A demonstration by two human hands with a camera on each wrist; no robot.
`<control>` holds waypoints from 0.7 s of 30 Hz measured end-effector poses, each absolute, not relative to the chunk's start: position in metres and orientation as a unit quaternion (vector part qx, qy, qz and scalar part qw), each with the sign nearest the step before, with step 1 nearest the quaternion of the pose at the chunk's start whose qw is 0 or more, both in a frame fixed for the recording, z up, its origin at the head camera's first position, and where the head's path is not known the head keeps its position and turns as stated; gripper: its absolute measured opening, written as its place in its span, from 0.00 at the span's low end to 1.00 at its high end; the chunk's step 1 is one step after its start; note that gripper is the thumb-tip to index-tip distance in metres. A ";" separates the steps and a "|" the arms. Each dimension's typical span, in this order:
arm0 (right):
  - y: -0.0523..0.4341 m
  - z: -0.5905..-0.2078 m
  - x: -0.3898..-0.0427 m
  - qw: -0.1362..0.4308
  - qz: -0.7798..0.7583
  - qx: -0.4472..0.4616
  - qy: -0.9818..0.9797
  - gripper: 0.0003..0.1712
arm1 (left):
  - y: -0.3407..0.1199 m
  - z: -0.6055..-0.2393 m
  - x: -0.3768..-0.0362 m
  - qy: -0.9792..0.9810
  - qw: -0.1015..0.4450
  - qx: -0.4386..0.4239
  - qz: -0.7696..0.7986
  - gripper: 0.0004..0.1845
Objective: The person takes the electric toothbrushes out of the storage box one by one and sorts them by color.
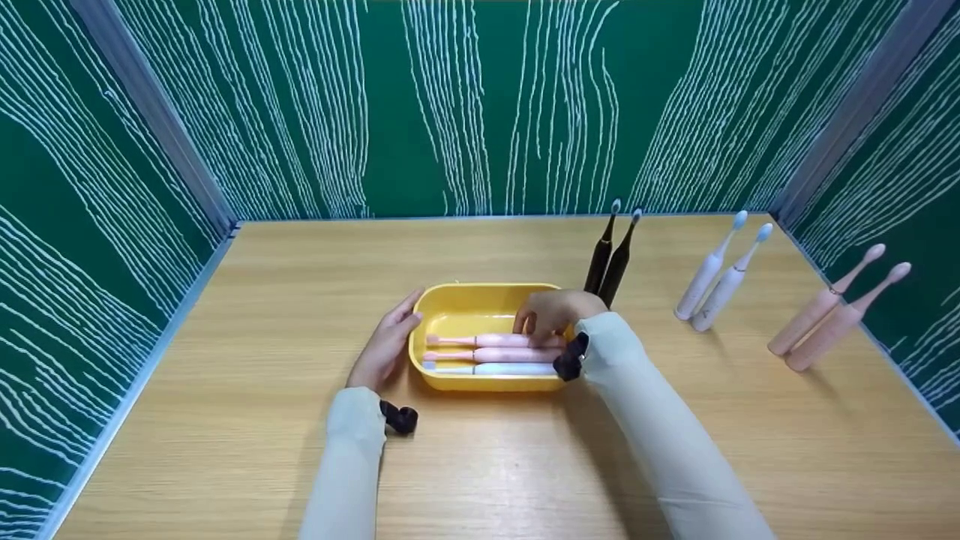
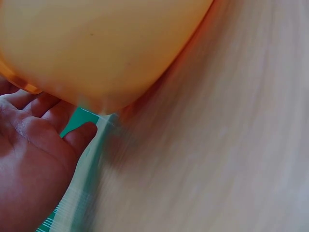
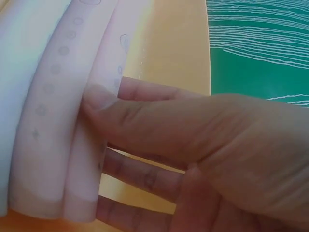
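Yellow tray (image 1: 450, 300) at frame ctr holds 3 brushes: 2 pink (image 1: 495, 347), 1 white (image 1: 491, 368). R hand (image 1: 551, 315) is in the tray, thumb and fingers pinching the rear pink brush. L hand (image 1: 386, 346) lies flat vs the tray's left wall, fingers straight, holding nothing. Upper right, 6 brushes upright on the table (image 1: 262, 450): black pair (image 1: 609, 259), white pair (image 1: 716, 281), pink pair (image 1: 825, 311). Looks abt a third packed.

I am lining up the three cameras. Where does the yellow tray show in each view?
Head: yellow tray at table centre, between both hands.
Left wrist: its outer wall fills the upper left.
Right wrist: its inner floor runs up the top centre.
Shared landmark: the green striped wall.
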State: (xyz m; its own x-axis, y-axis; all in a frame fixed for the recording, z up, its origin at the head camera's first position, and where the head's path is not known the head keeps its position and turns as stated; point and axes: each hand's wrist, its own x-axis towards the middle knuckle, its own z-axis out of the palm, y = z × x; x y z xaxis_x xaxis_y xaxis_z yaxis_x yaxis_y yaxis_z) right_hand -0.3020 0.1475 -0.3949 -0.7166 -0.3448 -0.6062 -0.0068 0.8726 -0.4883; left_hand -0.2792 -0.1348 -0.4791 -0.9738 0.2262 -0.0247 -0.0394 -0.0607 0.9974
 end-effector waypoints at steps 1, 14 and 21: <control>0.147 -0.395 -0.302 0.364 -0.230 -0.099 0.897 0.14 | -0.135 -0.479 -0.279 0.679 0.093 0.066 0.725 0.28; 0.147 -0.394 -0.301 0.370 -0.230 -0.104 0.894 0.15 | -0.135 -0.478 -0.279 0.683 0.100 0.062 0.721 0.29; 0.148 -0.395 -0.304 0.368 -0.222 -0.122 0.895 0.15 | -0.135 -0.478 -0.279 0.684 0.101 0.062 0.720 0.29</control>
